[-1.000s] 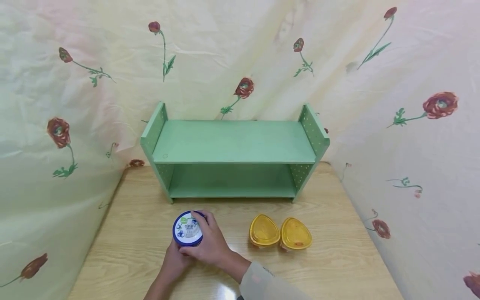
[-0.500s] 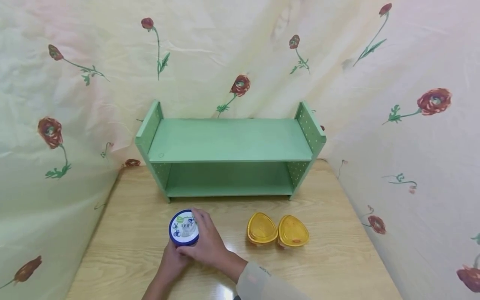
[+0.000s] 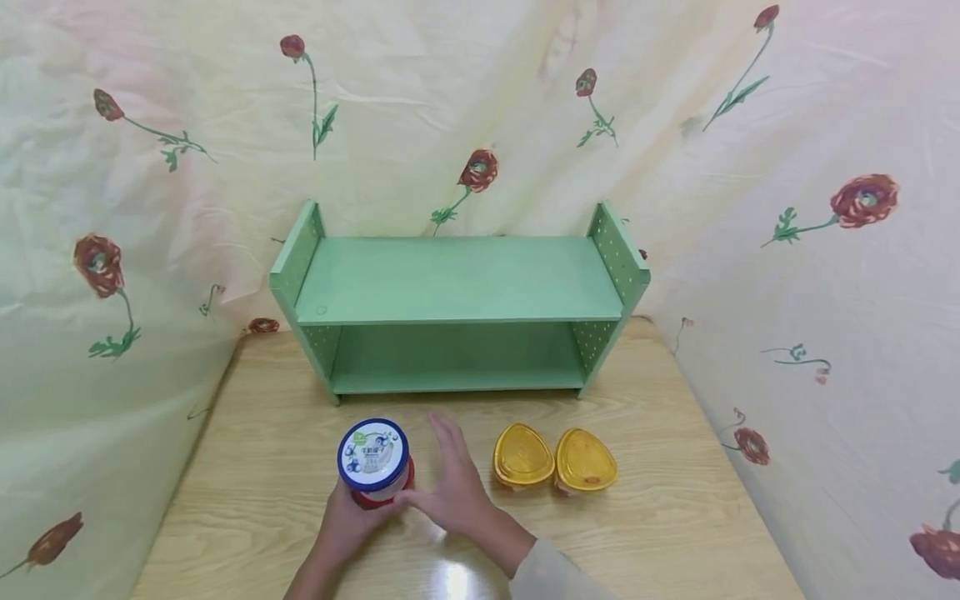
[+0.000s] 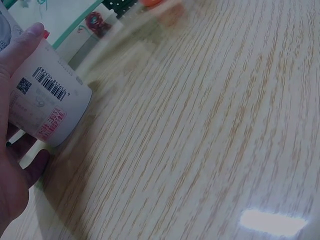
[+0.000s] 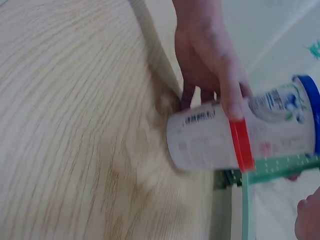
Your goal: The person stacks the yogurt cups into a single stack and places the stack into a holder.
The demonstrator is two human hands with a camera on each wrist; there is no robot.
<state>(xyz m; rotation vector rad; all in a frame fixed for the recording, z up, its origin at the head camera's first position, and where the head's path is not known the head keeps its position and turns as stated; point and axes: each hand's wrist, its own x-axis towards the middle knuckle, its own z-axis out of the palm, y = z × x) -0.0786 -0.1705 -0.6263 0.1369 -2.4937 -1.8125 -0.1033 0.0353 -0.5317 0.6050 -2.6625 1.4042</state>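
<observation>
Two round white tubs stand one on top of the other at the left front of the table. The upper tub has a blue lid (image 3: 372, 454) with blueberry pictures. Beneath it, the lower tub (image 5: 205, 142) has a red lid and a barcode on its side. My left hand (image 3: 341, 521) grips the lower tub, its thumb by the red lid in the right wrist view. My right hand (image 3: 453, 492) is off the upper tub, just to its right, fingers extended. Only a small part of that hand shows in the right wrist view.
A green two-level shelf (image 3: 461, 279) stands behind the tubs at the table's back. Two containers with yellow rounded-triangle lids, a left one (image 3: 522, 454) and a right one (image 3: 587, 460), sit side by side on the wooden table (image 3: 660, 533). Flowered cloth (image 3: 420, 100) surrounds the table.
My right hand has let go of the blue-lidded tub and moved a little right. The red lid below now shows in the head view. My left hand stays at the lower tub.
</observation>
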